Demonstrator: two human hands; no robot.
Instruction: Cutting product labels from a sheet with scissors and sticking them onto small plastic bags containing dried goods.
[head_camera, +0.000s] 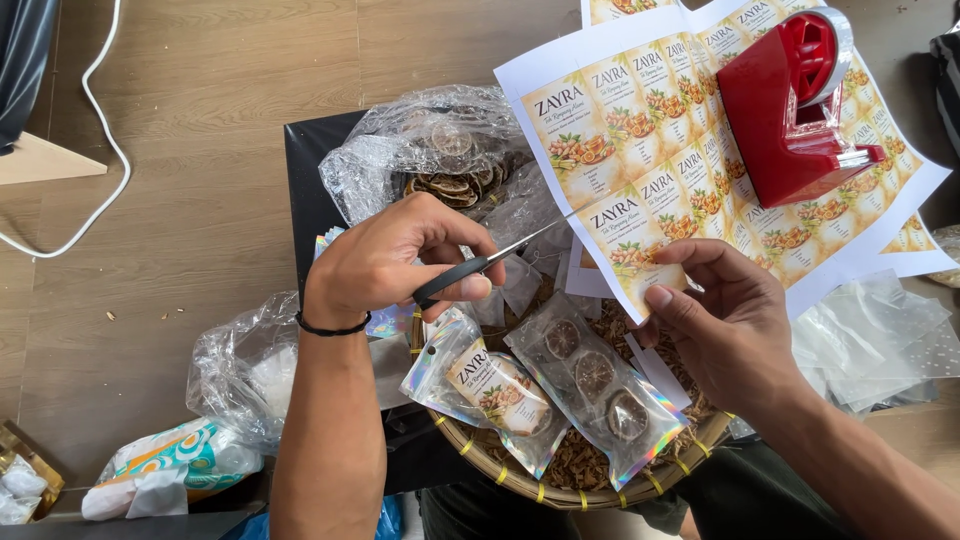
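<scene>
My left hand (395, 258) grips a pair of black-handled scissors (490, 260), blades pointing right toward a printed sheet of labels (660, 140). My right hand (720, 320) pinches the near corner of that sheet, at the label the blades touch. Below my hands a woven basket (560, 492) holds dried shreds and two clear holographic-edged pouches: one labelled pouch (490, 390) and one pouch with dried citrus slices (595, 385).
A red tape dispenser (795, 105) rests on the label sheet at the upper right. A clear bag of dried citrus slices (440, 160) lies behind the basket. Empty clear pouches (880, 345) pile at the right. A crumpled plastic bag (245, 365) and a white cable (95, 150) are at the left.
</scene>
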